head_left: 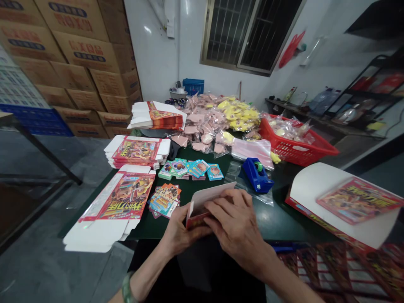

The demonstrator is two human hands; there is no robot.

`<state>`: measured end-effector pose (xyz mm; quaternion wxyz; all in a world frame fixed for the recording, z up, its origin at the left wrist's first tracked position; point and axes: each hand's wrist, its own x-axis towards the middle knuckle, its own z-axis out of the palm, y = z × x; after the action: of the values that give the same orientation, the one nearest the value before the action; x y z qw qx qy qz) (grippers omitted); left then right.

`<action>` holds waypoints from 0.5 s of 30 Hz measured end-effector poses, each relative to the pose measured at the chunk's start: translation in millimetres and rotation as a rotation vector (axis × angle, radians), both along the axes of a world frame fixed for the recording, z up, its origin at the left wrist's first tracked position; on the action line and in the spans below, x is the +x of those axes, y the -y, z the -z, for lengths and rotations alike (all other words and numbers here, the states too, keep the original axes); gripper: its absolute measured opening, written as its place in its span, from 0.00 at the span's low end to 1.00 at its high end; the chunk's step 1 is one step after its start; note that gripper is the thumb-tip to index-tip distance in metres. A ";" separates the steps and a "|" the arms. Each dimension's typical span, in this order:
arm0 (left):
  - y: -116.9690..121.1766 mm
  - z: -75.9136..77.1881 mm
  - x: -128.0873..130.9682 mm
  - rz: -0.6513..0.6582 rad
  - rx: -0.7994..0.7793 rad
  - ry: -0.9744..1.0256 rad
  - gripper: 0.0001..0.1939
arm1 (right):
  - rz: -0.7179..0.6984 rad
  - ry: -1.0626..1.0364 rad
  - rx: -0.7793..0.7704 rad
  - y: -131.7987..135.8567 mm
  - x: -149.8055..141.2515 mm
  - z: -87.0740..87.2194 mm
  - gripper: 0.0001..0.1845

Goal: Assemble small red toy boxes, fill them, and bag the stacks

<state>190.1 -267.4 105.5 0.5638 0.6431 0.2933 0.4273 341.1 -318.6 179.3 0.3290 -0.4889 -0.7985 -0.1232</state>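
Note:
Just past the table's near edge, a small red-and-white cardboard box (208,194) is held between both hands, its white inner side facing up. My left hand (183,229) grips its left end, thumb along the side and fingers underneath. My right hand (235,227) is bent over the right part, fingertips pressed to the front wall and inside fold. What lies inside the box is hidden by the fingers. Left of it lies a fanned pile of picture cards (166,198). Farther back are more blue and green cards (189,168). A flattened printed box (126,198) rests at the left.
Stacked box blanks (139,151) stand at the back left. Behind are bagged pink pieces (202,126) and yellow pieces (240,113). A blue tape dispenser (257,176) sits on plastic bags. At right are a red basket (303,147) and an open printed carton (315,185).

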 end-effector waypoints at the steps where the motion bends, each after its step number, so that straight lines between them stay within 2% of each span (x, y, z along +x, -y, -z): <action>1: 0.4 -1.0 1.2 -0.035 0.024 -0.018 0.16 | -0.015 -0.026 0.003 0.9 -1.5 0.4 0.06; 4: 3.0 -4.1 -2.4 -0.192 0.125 -0.101 0.12 | -0.046 -0.204 0.127 8.1 4.1 9.8 0.14; 6: 6.1 -5.2 -10.2 -0.301 0.244 -0.143 0.10 | 0.013 -0.359 0.219 13.6 16.3 23.3 0.19; 7: 7.6 -5.3 -14.5 -0.335 0.311 -0.152 0.10 | 0.070 -0.431 0.228 14.8 23.9 32.0 0.18; 9: 10.0 -4.3 -21.6 -0.347 0.409 -0.154 0.10 | 0.185 -0.529 0.152 11.0 39.5 51.3 0.11; 11: 11.0 -2.9 -24.9 -0.311 0.432 -0.158 0.08 | 0.260 -0.552 0.020 -2.9 53.0 70.3 0.05; 13: 10.9 -2.7 -24.7 -0.291 0.425 -0.171 0.06 | 0.286 -0.505 -0.072 -25.9 62.7 84.7 0.08; 15: 10.4 -4.3 -23.1 -0.273 0.436 -0.188 0.05 | 0.276 -0.444 -0.094 -54.3 67.8 91.4 0.09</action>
<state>166.9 -277.8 109.8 0.3198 0.7405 0.3293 0.4908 408.9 -264.3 87.9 0.4529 -0.6232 -0.6373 -0.0194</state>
